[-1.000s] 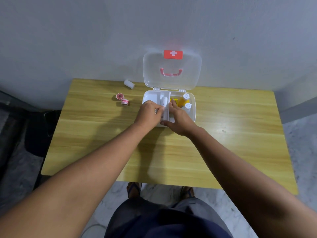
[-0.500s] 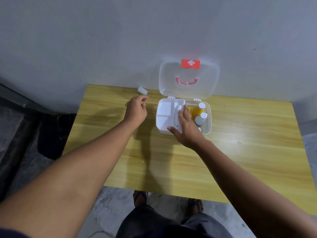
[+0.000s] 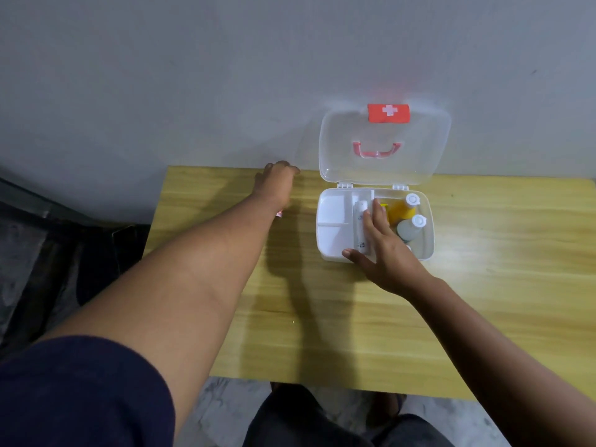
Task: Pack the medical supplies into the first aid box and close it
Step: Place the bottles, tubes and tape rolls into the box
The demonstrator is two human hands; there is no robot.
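The left hand (image 3: 277,183) is stretched to the table's far edge; what lies under its fingers, and their grip, cannot be told. The first aid box (image 3: 332,251), lid up, lies to their right, steadied by the flat, open right hand (image 3: 385,253).

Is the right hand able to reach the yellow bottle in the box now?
Probably yes: the right hand rests inside the open box, the yellow bottle lies beside its fingers, and nothing covers it.

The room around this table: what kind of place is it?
Probably a plain room at home: a bare wooden table pushed against an unpainted grey wall, over a marbled tile floor.
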